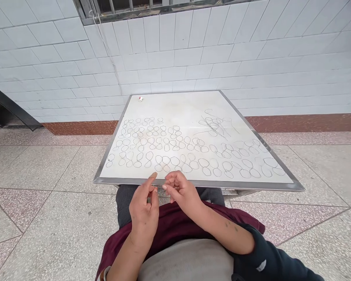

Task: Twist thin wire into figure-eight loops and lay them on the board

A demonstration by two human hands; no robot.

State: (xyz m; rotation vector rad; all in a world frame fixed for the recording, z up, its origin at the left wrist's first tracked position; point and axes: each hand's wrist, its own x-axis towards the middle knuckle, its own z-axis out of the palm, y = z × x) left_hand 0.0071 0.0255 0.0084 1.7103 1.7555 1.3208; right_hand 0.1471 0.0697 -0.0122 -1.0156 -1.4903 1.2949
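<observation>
Both hands are close together at the near edge of a white board, over my lap. My left hand [144,207] has its index finger raised, with thumb and other fingers bent together in a pinch. Facing it, my right hand [183,193] is closed, thumb tip against the curled fingers. Whatever is between the fingertips is too thin or hidden to make out. Many thin dark figure-eight loops [166,144], like fine wire or thread, lie in rows across the board. A tangled heap of the same thin strands [213,124] sits on its right side.
The metal-framed white board [178,105] reaches back toward a white tiled wall [187,62]. A small white and red object [140,99] lies at its far left corner. A cord [108,50] hangs down the wall. Speckled floor tiles [61,234] surround the board.
</observation>
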